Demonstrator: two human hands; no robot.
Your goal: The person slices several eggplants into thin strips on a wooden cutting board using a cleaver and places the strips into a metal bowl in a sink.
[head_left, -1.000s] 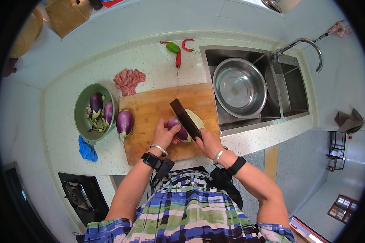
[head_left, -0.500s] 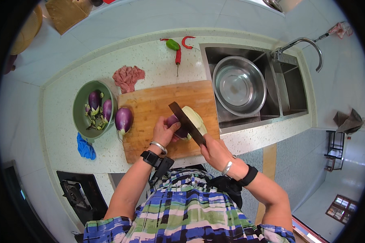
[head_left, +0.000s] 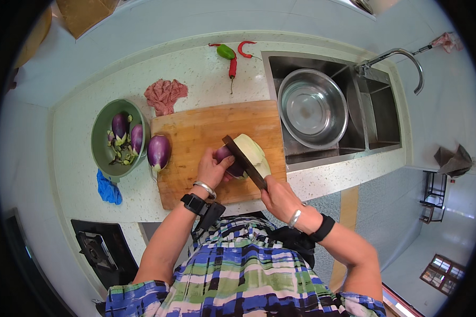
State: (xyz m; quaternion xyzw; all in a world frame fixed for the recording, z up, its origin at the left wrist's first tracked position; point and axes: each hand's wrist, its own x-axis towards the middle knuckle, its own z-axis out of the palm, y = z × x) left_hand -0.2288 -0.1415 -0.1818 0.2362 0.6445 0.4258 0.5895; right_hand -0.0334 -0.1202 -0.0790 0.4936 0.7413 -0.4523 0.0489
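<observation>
On the wooden cutting board (head_left: 195,124), my left hand (head_left: 214,170) is closed around a purple eggplant (head_left: 224,154) and steadies it. My right hand (head_left: 281,199) grips the handle of a dark-bladed kitchen knife (head_left: 243,158), whose blade lies across the eggplant's cut end. Pale eggplant slices (head_left: 252,149) lean against one another on the blade's right side. A whole eggplant (head_left: 158,151) rests at the board's left edge. The underside of the held piece is hidden by my fingers and the blade.
Left of the board stands a green bowl (head_left: 95,129) with eggplants and trimmed tops, beside a blue cloth or bag (head_left: 108,187). A red checked cloth (head_left: 165,95) and several peppers (head_left: 226,52) lie behind. At right, a steel basin (head_left: 343,119) sits in the sink (head_left: 383,119).
The whole view has shifted slightly. Both hands, the eggplant and the knife keep nearly the same places on the board, with the blade still between the held piece and the slices.
</observation>
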